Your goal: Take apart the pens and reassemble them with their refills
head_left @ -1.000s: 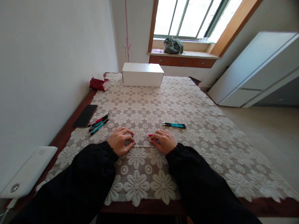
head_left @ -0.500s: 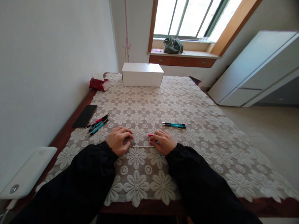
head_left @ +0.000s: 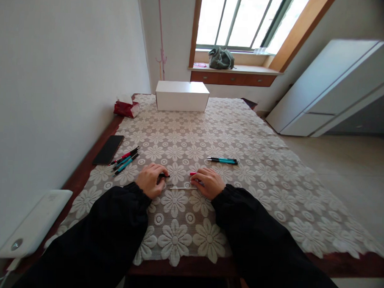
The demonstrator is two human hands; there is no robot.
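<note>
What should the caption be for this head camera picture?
Two hands, left hand and right hand, take apart a pen over a thin refill on a lace tablecloth.

Home room — lace tablecloth (head_left: 243, 133), wardrobe (head_left: 334, 86)

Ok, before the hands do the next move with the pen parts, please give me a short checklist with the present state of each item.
1. Left hand grips small black part: ok.
2. Right hand holds red piece: ok, mostly hidden.
3. Thin refill lies free between the hands: ok.
4. Parts aligned for joining: cannot tell.
5. Spare pens within reach at left: ok.
6. Teal pen clear of the right hand: ok.
</note>
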